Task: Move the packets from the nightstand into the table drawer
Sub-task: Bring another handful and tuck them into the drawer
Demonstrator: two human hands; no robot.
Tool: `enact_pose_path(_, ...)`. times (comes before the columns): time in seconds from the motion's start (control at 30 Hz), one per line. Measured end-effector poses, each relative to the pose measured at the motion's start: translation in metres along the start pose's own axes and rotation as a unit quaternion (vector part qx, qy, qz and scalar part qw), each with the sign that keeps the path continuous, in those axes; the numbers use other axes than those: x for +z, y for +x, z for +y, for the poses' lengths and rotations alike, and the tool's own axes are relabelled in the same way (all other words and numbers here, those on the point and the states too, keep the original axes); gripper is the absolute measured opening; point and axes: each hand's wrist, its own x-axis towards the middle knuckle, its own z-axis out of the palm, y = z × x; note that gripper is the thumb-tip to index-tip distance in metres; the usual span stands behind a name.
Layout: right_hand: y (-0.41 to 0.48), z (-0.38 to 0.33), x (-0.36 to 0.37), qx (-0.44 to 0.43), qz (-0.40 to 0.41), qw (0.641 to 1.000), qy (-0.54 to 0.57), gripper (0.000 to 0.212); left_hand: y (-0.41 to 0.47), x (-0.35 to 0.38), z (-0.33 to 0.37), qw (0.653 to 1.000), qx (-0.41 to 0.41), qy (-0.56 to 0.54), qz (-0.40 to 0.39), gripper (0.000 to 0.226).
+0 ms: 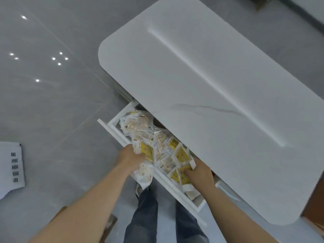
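The white table drawer [114,129] stands pulled out from under the white tabletop [201,71]. Several clear and yellow packets [157,142] lie heaped inside it. My left hand [130,157] is at the drawer's front edge, closed on a bunch of clear packets [144,174] that hang over the drawer front. My right hand [199,174] reaches into the right part of the drawer, its fingers pressed on yellow packets [178,176]. The nightstand is not in view.
Glossy grey floor tiles [52,102] spread to the left. A white vented object [12,165] sits on the floor at the far left. My jeans-clad legs [145,216] stand just before the drawer. Brown furniture edges show at the bottom left and right.
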Motion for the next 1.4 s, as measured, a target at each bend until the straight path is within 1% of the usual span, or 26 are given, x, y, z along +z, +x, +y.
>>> enact_pose_path(0.07, 0.019, 0.003, 0.017, 0.008, -0.004, 1.0, 0.005, 0.028, 0.023, 0.008, -0.008, 1.0, -0.001, 0.014, 0.008, 0.034)
enact_pose_path(0.1, 0.028, 0.004, 0.025, 0.013, -0.006, 1.0, 0.004, 0.03, 0.033, 0.012, -0.011, 1.0, 0.005, 0.017, 0.013, 0.034)
enact_pose_path(0.17, 0.043, 0.006, 0.041, 0.021, -0.012, 1.0, 0.006, 0.031, 0.053, 0.021, -0.019, 0.999, 0.02, 0.014, 0.029, 0.026)
enact_pose_path(0.23, 0.055, 0.005, 0.056, 0.02, -0.011, 1.0, 0.019, 0.027, 0.067, 0.025, -0.023, 0.997, 0.038, -0.013, 0.063, 0.017)
enact_pose_path(0.33, 0.069, 0.0, 0.073, 0.017, 0.022, 0.999, 0.026, 0.013, 0.085, 0.027, -0.026, 0.988, 0.038, -0.092, 0.116, 0.016)
enact_pose_path(0.4, 0.075, -0.006, 0.079, 0.022, 0.041, 0.998, 0.049, 0.018, 0.093, 0.027, -0.026, 0.98, 0.026, -0.147, 0.135, 0.018)
enact_pose_path(0.5, 0.083, -0.012, 0.084, 0.023, 0.059, 0.993, 0.098, 0.031, 0.101, 0.029, -0.024, 0.964, 0.024, -0.247, 0.096, 0.026)
enact_pose_path(0.57, 0.087, -0.016, 0.085, 0.017, 0.064, 0.992, 0.105, 0.034, 0.105, 0.03, -0.023, 0.957, 0.026, -0.279, 0.071, 0.029)
enact_pose_path(0.8, 0.096, -0.017, 0.078, -0.001, 0.059, 0.996, 0.061, 0.027, 0.105, 0.037, -0.016, 0.984, 0.062, -0.145, 0.084, 0.024)
enact_pose_path(0.87, 0.095, -0.016, 0.075, -0.019, 0.053, 0.998, 0.008, 0.027, 0.103, 0.038, -0.015, 0.988, 0.076, -0.097, 0.088, 0.025)
enact_pose_path(0.97, 0.092, -0.016, 0.067, -0.06, 0.051, 0.994, -0.07, 0.028, 0.099, 0.036, -0.011, 0.991, 0.092, -0.055, 0.085, 0.028)
enact_pose_path(1.17, 0.078, -0.019, 0.037, -0.093, 0.053, 0.985, -0.133, 0.03, 0.078, 0.021, 0.003, 0.99, 0.106, -0.045, 0.079, 0.029)
enact_pose_path(1.27, 0.061, -0.026, 0.014, -0.117, 0.05, 0.976, -0.175, 0.031, 0.052, 0.007, 0.014, 0.989, 0.115, -0.037, 0.08, 0.029)
enact_pose_path(1.4, 0.028, -0.039, -0.022, -0.147, 0.065, 0.96, -0.23, 0.033, 0.009, -0.014, 0.035, 0.986, 0.14, -0.027, 0.084, 0.028)
